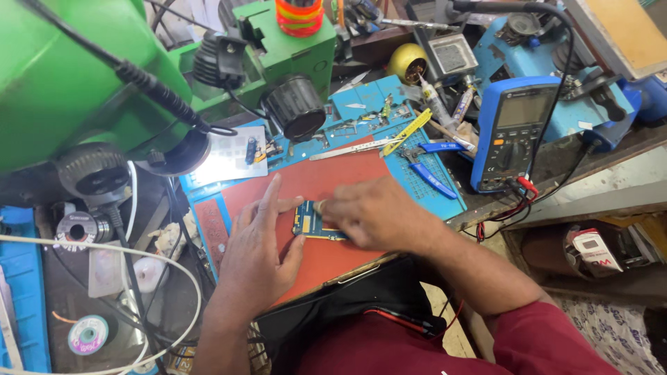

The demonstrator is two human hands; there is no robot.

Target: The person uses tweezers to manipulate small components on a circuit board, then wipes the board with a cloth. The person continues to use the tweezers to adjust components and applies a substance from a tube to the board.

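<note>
The small blue circuit board (314, 226) lies flat on the red work mat (326, 180), in the near middle of the bench, between the person's two hands. Nearest the camera sit a dark red sleeve (556, 340) and a black pouch (347, 305) at the bench's near edge.

The left hand (257, 243) rests palm-down on the mat, its fingers (269, 198) spread wide and holding nothing, the thumb lying against the board's left edge, apparently to keep the board from sliding. The right hand (375, 212) covers the board's right part with its fingers curled down on it; whether they pinch a tool or only press the board cannot be told, since the hand hides its own fingertips.

Just beyond the red mat, the blue silicone mat (431, 167) carries loose tools within easy reach: blue-handled tweezers (427, 173), a metal ruler strip (354, 147), a yellow pry tool (406, 132). To the right stands a blue multimeter (511, 132), tilted toward the person so its screen can be read, with red and black leads (521, 187) plugged in at its base. To the far left, the green microscope (90, 76) hangs over a lit patch of the bench. At the near left, a solder spool (88, 335) and white cables lie well apart from the work.
</note>
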